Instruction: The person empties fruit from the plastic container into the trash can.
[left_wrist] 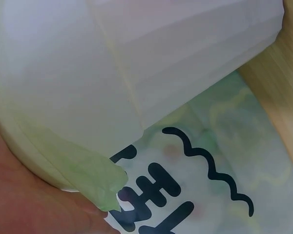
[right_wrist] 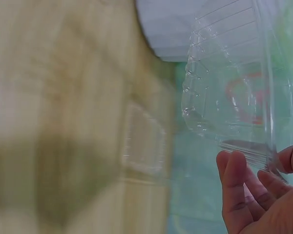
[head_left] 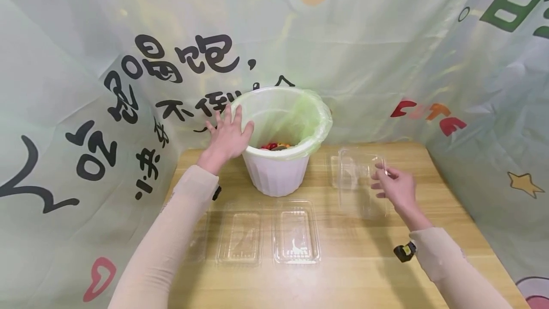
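Note:
A white bin (head_left: pixel 274 175) with a pale green bag liner (head_left: pixel 324 120) over its rim stands toward the back of the table. My left hand (head_left: pixel 229 137) rests on the bin's left rim, fingers spread and fairly straight; in the left wrist view, the hand's edge lies against the rim beside the liner. Small red and yellow items (head_left: pixel 279 146) show inside the bin, too partly hidden to identify. To the bin's right, my right hand (head_left: pixel 396 187) pinches the edge of a clear plastic container (right_wrist: pixel 229 92), held tilted above the table.
Clear plastic containers stand in a row at the front: one in the middle (head_left: pixel 240 237), one to its right (head_left: pixel 296 237), and one partly behind the left sleeve (head_left: pixel 197 242). Another clear container (right_wrist: pixel 144 139) lies on the wooden table (head_left: pixel 356 271). Printed fabric walls (head_left: pixel 364 61) surround it.

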Motion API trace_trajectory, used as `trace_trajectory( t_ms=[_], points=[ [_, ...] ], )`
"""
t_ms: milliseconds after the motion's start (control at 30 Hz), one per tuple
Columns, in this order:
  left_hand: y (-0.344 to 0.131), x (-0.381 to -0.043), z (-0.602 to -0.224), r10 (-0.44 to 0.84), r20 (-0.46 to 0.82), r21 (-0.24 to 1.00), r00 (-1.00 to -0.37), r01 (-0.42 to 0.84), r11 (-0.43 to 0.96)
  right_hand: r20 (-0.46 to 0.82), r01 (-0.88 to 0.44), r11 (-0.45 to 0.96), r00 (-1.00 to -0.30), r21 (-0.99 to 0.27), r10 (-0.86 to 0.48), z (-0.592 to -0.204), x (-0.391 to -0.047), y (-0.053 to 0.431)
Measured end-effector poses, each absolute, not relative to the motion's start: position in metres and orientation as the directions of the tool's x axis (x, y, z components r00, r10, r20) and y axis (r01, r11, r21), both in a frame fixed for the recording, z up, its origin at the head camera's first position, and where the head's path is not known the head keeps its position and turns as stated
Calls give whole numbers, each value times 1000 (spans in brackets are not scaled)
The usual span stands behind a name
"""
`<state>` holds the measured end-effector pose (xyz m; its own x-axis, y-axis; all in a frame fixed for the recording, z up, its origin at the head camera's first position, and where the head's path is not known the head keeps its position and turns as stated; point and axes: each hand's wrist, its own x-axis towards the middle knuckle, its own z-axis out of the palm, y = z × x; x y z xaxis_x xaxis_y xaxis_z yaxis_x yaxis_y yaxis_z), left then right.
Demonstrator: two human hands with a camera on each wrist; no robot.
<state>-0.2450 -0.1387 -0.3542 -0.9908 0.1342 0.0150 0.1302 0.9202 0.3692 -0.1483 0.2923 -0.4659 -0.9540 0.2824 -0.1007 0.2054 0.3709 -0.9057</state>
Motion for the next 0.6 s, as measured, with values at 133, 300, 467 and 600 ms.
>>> trace_trajectory(
  t_ms=[133,300,467,600],
  points=[
    [-137,-245,-354,137,13,366,-991,132,921,-154,259,377,-946,-889,287,-482,-138,292],
    [-137,-245,-354,138,21,369,-990,136,920,-192,296,415,-942,-860,275,-500,-126,289],
    [-137,-246,-355,138,20,362,-990,136,922,-208,309,443,-942,-841,263,-519,-116,287],
    [-138,-248,-356,136,24,357,-990,136,924,-229,326,452,-939,-830,256,-531,-111,286]
  ],
)
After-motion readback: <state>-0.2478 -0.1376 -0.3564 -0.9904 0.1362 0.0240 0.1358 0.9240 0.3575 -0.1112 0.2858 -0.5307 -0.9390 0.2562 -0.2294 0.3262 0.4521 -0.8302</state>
